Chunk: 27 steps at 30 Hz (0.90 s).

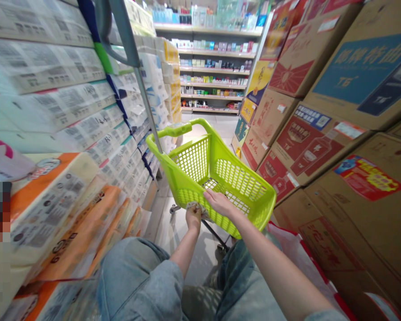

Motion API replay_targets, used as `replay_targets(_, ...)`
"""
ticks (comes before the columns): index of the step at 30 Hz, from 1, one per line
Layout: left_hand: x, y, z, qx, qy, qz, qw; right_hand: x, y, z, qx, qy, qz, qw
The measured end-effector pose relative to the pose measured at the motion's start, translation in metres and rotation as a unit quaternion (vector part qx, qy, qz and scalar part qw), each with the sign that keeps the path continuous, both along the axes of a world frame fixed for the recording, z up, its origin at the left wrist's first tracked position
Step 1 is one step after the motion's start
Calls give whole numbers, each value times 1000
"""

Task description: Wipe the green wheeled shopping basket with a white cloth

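Observation:
A lime-green plastic shopping cart basket [240,183] stands in front of me in a narrow store aisle, empty inside. My left hand [194,216] is closed around a grey cloth [195,206] pressed against the basket's near rim. My right hand [218,201] rests with fingers curled over that same rim, just right of the cloth. My knees in light jeans [137,281] show below, as I crouch or sit low.
Stacked packs of tissue paper [70,147] wall the left side. Piled cardboard boxes [337,142] wall the right. A red and white bag [297,254] lies by my right leg. Shelves of goods [214,67] stand at the aisle's far end.

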<state>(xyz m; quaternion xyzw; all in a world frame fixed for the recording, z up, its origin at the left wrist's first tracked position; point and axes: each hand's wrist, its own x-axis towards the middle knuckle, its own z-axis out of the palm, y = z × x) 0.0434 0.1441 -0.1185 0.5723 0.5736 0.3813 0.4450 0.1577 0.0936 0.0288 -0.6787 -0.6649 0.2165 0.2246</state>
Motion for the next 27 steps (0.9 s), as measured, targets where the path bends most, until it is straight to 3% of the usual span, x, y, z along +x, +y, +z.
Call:
replay_targets(5,5,-9,22,-22,-39,-19,999,4,3,-3,6,36,-6,999)
replay_targets(9,-1,1,51,-22,-107,21,994,8,5,-6,1,63,-8,998)
replay_targets(15,-22,36,107,102,-148,76,981,11,8,-10,12,72,-2,997)
replay_targets(18,-31,44,131,200,-91,83,972,11,9,-13,12,74,-10,997)
replay_targets(20,-34,42,141,276,-22,44,960,11,10,-13,13,73,-13,997)
replay_targets(22,-34,35,144,332,48,-47,941,10,10,-12,15,66,-11,998)
replay_targets(24,-32,26,143,356,108,-143,917,9,9,-11,19,61,-8,998)
replay_targets(27,-29,18,139,373,182,-211,885,9,7,-9,26,62,-4,998)
